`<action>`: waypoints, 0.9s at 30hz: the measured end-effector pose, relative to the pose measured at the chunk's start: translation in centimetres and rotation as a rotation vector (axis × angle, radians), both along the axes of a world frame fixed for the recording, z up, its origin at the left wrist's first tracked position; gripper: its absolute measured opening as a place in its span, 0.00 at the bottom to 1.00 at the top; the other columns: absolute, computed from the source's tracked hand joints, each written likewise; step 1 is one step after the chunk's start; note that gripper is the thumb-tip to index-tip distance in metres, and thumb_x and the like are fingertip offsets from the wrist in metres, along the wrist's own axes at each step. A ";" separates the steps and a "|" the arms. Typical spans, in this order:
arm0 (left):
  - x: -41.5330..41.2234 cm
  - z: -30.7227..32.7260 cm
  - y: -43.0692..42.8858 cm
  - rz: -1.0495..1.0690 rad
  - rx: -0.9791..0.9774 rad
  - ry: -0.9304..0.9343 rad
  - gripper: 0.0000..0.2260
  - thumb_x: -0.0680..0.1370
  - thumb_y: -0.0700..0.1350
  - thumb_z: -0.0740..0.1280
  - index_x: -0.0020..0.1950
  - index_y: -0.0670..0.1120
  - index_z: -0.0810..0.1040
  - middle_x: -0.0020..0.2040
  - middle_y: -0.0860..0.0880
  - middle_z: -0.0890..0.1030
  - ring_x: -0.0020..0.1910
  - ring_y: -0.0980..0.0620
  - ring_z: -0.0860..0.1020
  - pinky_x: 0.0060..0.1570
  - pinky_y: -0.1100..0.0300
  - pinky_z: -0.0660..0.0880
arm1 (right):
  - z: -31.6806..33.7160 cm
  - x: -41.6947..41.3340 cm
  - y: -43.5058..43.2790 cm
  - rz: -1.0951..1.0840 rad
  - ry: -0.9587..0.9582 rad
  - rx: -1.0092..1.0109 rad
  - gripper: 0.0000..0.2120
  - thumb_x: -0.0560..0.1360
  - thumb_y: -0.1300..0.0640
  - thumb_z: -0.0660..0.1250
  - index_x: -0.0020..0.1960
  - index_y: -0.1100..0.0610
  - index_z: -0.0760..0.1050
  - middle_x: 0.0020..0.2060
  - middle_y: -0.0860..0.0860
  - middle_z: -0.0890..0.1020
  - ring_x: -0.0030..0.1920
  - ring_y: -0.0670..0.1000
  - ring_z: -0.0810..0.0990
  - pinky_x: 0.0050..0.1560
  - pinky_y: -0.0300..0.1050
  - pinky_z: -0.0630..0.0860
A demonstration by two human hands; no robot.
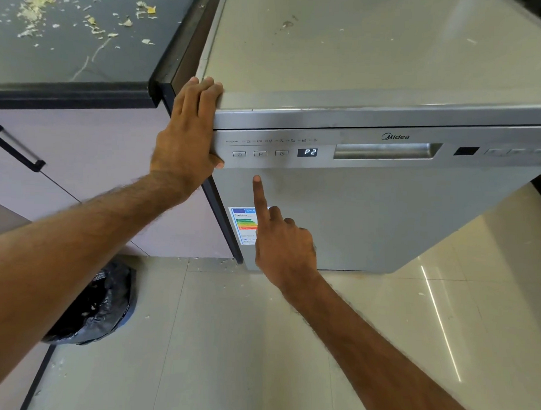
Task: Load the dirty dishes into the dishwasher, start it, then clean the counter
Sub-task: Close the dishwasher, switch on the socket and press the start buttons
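head view: dishwasher [370,214], steel, door closed, standing right of the counter [53,62]; display [307,152] reads p2. counter: dark top, strewn with pale scraps [36,12]. cabinet [96,155] below it, black handle. floor [227,341]: glossy beige tile, black bag [97,306] by the cabinet. left hand [187,134]: flat on the dishwasher's top left corner, fingers straight. right hand [284,242]: empty, index finger [259,195] extended just under the button row, other fingers curled. hands apart.

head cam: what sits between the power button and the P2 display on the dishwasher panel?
Two buttons, in the head view: the P button next to the power button, then the clock-marked button just before the display.
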State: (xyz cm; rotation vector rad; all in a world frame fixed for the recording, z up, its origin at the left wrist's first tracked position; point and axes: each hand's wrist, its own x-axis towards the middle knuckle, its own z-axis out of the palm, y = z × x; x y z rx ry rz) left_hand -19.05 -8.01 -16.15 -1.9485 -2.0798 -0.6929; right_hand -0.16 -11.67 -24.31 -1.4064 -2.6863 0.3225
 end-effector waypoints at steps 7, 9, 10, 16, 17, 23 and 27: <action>0.1 0.0 0.0 -0.002 0.000 -0.001 0.41 0.68 0.42 0.79 0.76 0.40 0.61 0.74 0.40 0.64 0.76 0.40 0.58 0.60 0.38 0.74 | 0.0 -0.8 1.0 -0.018 -0.012 0.030 0.57 0.76 0.49 0.71 0.75 0.49 0.22 0.64 0.56 0.73 0.53 0.58 0.80 0.44 0.49 0.78; 0.1 -0.1 0.1 -0.005 0.004 0.006 0.41 0.69 0.43 0.79 0.76 0.40 0.61 0.74 0.40 0.64 0.76 0.40 0.58 0.60 0.38 0.75 | -0.1 -1.0 1.3 -0.026 -0.018 0.041 0.58 0.75 0.50 0.72 0.75 0.48 0.22 0.62 0.56 0.73 0.52 0.57 0.80 0.42 0.50 0.77; 0.1 -0.1 0.1 -0.005 0.004 0.010 0.41 0.69 0.43 0.79 0.76 0.40 0.61 0.74 0.40 0.64 0.76 0.40 0.58 0.60 0.39 0.75 | -0.1 -1.1 1.4 -0.030 -0.023 0.045 0.58 0.75 0.50 0.72 0.75 0.48 0.22 0.61 0.56 0.74 0.50 0.57 0.80 0.41 0.49 0.77; -0.4 -0.4 0.4 -0.001 0.006 0.025 0.42 0.69 0.45 0.79 0.76 0.41 0.60 0.75 0.41 0.64 0.77 0.41 0.58 0.60 0.39 0.76 | 0.3 -1.8 2.1 -0.124 -0.030 0.101 0.56 0.75 0.52 0.71 0.77 0.49 0.24 0.51 0.55 0.75 0.38 0.52 0.70 0.34 0.47 0.65; -0.5 -0.5 0.4 0.000 0.005 0.027 0.42 0.69 0.45 0.79 0.76 0.41 0.60 0.75 0.41 0.64 0.77 0.41 0.58 0.59 0.39 0.76 | 0.2 -1.8 2.1 -0.133 -0.029 0.097 0.55 0.75 0.52 0.70 0.76 0.48 0.24 0.51 0.55 0.75 0.38 0.52 0.70 0.34 0.47 0.65; -0.5 -0.5 0.4 0.004 0.003 0.019 0.42 0.68 0.44 0.79 0.77 0.41 0.60 0.75 0.41 0.63 0.77 0.41 0.57 0.57 0.39 0.77 | 0.3 -2.0 2.4 -0.173 -0.020 0.054 0.55 0.77 0.52 0.69 0.75 0.48 0.22 0.45 0.54 0.72 0.33 0.51 0.71 0.30 0.45 0.63; -0.6 -0.6 0.5 0.004 0.009 0.020 0.41 0.69 0.45 0.78 0.77 0.41 0.60 0.75 0.41 0.63 0.77 0.41 0.57 0.58 0.39 0.76 | 0.4 -2.3 2.6 -0.190 -0.007 -0.023 0.53 0.77 0.55 0.68 0.76 0.47 0.23 0.39 0.54 0.75 0.28 0.51 0.69 0.28 0.43 0.63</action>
